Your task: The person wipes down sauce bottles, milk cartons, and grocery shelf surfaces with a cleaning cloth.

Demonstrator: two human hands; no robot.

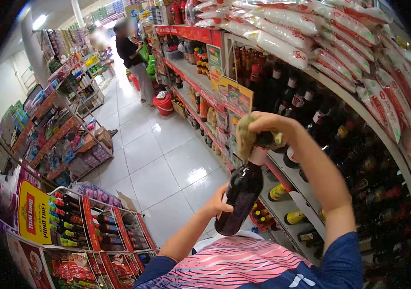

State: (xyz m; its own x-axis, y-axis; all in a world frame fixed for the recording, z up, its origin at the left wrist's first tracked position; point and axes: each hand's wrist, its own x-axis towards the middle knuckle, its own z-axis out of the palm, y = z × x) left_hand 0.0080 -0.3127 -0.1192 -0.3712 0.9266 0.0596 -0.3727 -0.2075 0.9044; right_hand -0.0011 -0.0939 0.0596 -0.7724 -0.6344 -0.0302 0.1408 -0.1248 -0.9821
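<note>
A dark glass bottle is tilted in front of my body, its neck pointing up and to the right. My left hand is closed around its lower part, the thumb lying on the glass. At the top, my right hand grips a greenish-brown cloth close to the bottle's neck. The cloth and fingers partly hide the bottle's top. A pale band shows around the neck just below the cloth.
On my right, shelves hold several dark bottles under stacked white packets. A rack with a yellow sign stands lower left. Down the tiled aisle, another person stands near a red bucket.
</note>
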